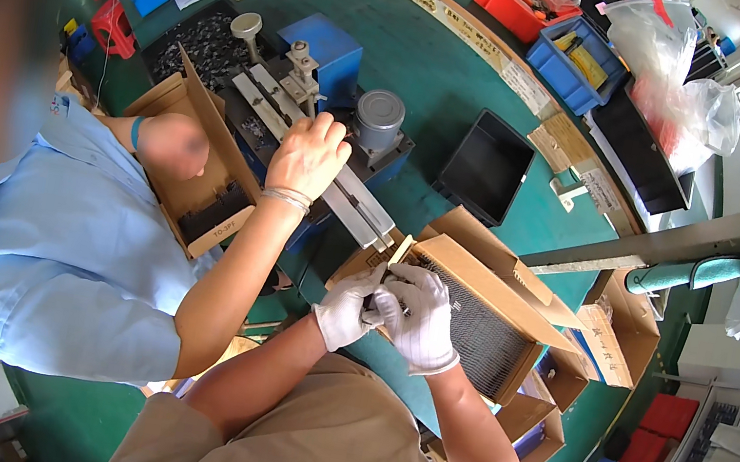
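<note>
In white gloves, my left hand (346, 311) and my right hand (420, 314) meet in front of my chest, fingers closed together. A narrow dark piece (377, 282) shows between them, mostly hidden by the gloves, so its kind is unclear. Just beyond the fingertips a pale yellowish strip (401, 250) sticks up; whether it is held I cannot tell. Right beside my right hand stands an open cardboard box (518, 374) holding rows of small dark parts (476, 329). The metal rail (358, 214) of a bench machine ends just beyond my hands.
At left, a co-worker in a blue shirt (80, 249) has a hand (309, 156) on the machine. Another cardboard box (210, 228) stands by them. Farther off are a black tray (488, 165), a blue bin (577, 65) and a red bin (523, 9). A slanting metal post (685, 242) crosses at right.
</note>
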Demonstrator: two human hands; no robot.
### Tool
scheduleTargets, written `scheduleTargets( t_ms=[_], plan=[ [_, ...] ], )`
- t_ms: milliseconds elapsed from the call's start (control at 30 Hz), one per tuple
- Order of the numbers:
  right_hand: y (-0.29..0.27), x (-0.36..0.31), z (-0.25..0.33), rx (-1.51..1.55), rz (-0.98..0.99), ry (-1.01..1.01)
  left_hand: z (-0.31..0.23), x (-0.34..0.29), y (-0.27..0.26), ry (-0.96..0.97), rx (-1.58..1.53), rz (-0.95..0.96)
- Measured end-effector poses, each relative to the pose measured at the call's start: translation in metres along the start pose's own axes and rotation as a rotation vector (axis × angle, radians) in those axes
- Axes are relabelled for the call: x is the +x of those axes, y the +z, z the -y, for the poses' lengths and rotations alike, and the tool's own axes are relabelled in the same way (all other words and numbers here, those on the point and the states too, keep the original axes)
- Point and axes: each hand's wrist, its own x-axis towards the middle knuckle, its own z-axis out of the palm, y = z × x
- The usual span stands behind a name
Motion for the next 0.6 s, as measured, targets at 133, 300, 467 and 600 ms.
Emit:
scheduleTargets(
  t_ms=[133,300,467,600],
  plan=[
    [0.009,-0.001,-0.003,0.100,-0.015,0.272,0.002,0.003,-0.009,-0.043,-0.023,0.077],
    [0.001,0.015,0.009,0.132,0.155,0.395,-0.005,0.003,-0.012,-0.093,-0.118,0.236],
    [0.002,0.032,-0.005,-0.095,-0.096,0.129,-0.009,0.004,-0.010,-0.139,-0.153,0.236],
    [0.012,0.034,-0.011,-0.171,-0.029,0.125,-0.008,0.005,-0.015,-0.140,-0.217,0.178]
  ],
)
